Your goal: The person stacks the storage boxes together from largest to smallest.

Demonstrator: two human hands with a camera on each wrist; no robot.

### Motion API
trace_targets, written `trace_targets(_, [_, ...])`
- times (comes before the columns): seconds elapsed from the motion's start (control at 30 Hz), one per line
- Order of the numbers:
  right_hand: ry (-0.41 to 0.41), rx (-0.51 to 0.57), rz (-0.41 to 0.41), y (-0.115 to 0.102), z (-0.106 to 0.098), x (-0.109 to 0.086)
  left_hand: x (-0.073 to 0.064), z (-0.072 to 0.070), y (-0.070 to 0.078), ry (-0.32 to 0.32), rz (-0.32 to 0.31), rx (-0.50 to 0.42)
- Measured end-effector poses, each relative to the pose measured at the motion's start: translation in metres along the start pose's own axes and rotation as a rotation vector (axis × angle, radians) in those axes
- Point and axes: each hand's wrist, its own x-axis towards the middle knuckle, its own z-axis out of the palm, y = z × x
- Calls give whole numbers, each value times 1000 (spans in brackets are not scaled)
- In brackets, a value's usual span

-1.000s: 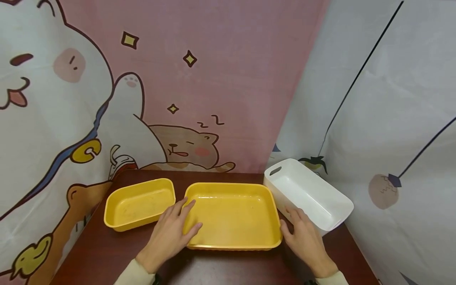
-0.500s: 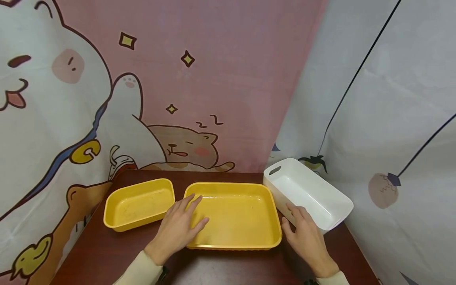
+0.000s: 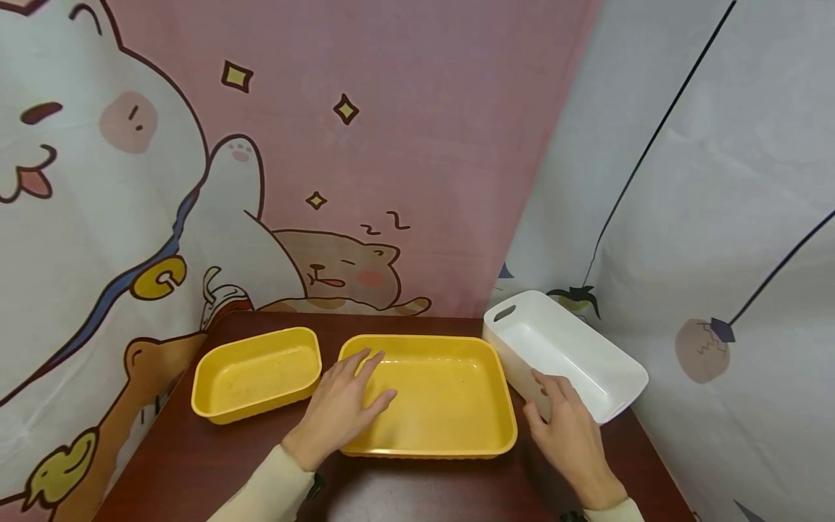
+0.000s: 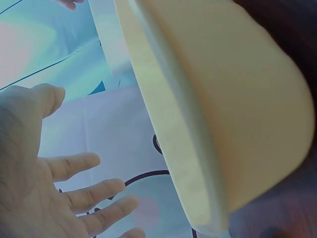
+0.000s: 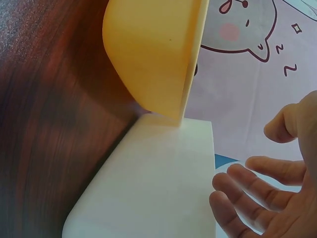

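A large yellow tray (image 3: 437, 399) lies in the middle of the table in the head view. Over its left edge hovers my left hand (image 3: 339, 409), fingers spread and holding nothing; the left wrist view shows that hand (image 4: 54, 173) apart from the tray's rim (image 4: 198, 144). To the right stands a white bin (image 3: 574, 355) with a slot handle, set at a slant. My right hand (image 3: 570, 435) is near the bin's front left side, fingers loosely bent around nothing. In the right wrist view a gap shows between its thumb (image 5: 282, 129) and fingers; whether a fingertip touches the bin I cannot tell.
A smaller yellow tray (image 3: 257, 373) sits left of the large one, turned slightly. All stand on a dark red-brown table (image 3: 430, 493). A printed cloth (image 3: 417, 145) with cartoon animals hangs behind, and a pale cloth (image 3: 717, 217) closes the right side.
My left hand has drifted right, farther over the large yellow tray. My right hand has shifted slightly right along the white bin. The trays and the bin have stayed in place.
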Motion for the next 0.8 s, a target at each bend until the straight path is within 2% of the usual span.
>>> trace_targets(0.5, [97,0,13,3,-4,3,23,3,17,-45,1,-68])
trace_targets(0.63, [96,-9,36,6,-6,4,30,4,21,-58,10,-99])
trace_targets(0.8, [84,-27,83,8,-7,3,38,6,29,-105,-3,-128])
